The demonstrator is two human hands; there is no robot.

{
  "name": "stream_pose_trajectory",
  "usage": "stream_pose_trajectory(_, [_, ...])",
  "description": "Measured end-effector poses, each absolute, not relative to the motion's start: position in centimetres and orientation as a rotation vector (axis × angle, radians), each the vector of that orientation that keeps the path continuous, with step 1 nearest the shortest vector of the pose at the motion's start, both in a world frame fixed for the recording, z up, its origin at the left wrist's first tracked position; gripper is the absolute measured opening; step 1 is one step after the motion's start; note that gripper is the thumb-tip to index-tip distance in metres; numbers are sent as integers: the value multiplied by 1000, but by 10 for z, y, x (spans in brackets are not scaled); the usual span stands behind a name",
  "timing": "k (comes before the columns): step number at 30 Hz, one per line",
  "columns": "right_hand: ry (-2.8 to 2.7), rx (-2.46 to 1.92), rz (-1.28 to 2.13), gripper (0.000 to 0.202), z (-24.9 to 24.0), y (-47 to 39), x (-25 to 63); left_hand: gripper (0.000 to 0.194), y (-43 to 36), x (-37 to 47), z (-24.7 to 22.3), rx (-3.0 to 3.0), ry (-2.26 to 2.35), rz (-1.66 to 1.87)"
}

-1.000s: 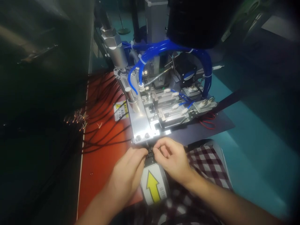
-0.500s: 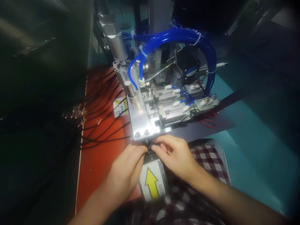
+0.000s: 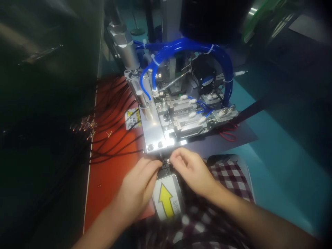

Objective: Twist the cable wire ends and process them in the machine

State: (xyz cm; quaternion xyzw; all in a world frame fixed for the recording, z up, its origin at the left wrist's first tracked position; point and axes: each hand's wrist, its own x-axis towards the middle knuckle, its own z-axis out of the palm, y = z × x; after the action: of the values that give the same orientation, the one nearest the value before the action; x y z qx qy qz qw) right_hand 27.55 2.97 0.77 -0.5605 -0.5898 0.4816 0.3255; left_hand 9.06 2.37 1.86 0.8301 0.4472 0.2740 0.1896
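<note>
Fingers pressed together, my left hand [image 3: 140, 181] is at the left side of a small dark fixture [image 3: 165, 170], just in front of the metal press plate [image 3: 154, 133]. From the right, my right hand [image 3: 193, 171] reaches the same spot, its thumb and index finger pinched. Something small and thin shows between the two sets of fingertips, too small to name. Below the fixture lies a white plate with a yellow arrow [image 3: 166, 200].
Black wires [image 3: 119, 152] with bare copper ends lie across the red surface [image 3: 109, 197] at left. Blue air tubes [image 3: 228, 69] arch over metal cylinders [image 3: 189, 126]. A warning label [image 3: 132, 118] sits left of the press.
The thumb and index finger of my right hand have closed together from a more spread pose. The view has shifted slightly, and a green round shape now shows at the upper right.
</note>
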Motion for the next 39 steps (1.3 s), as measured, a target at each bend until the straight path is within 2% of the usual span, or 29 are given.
stream_pose_trajectory(4, [-1271, -1441, 1487, 14, 4, 29, 273, 20, 23, 91, 20, 2350, 1222, 822])
stream_pose_trajectory(17, [-1054, -1497, 1736, 20, 16, 35, 268, 21, 21, 88, 16, 2326, 1226, 799])
stream_pose_trajectory(22, [-1328, -1606, 1475, 14, 16, 36, 269, 20, 22, 88, 17, 2362, 1221, 788])
stream_pose_trajectory(27, [-1200, -1573, 1770, 22, 20, 41, 271, 21, 24, 88, 19, 2408, 1212, 777])
stream_pose_trajectory(33, [-1329, -1523, 1537, 16, 6, 34, 273, 26, 23, 83, 17, 2475, 1176, 752])
stream_pose_trajectory(39, [-1259, -1509, 1599, 16, 8, 34, 271, 27, 23, 80, 13, 2594, 1129, 711])
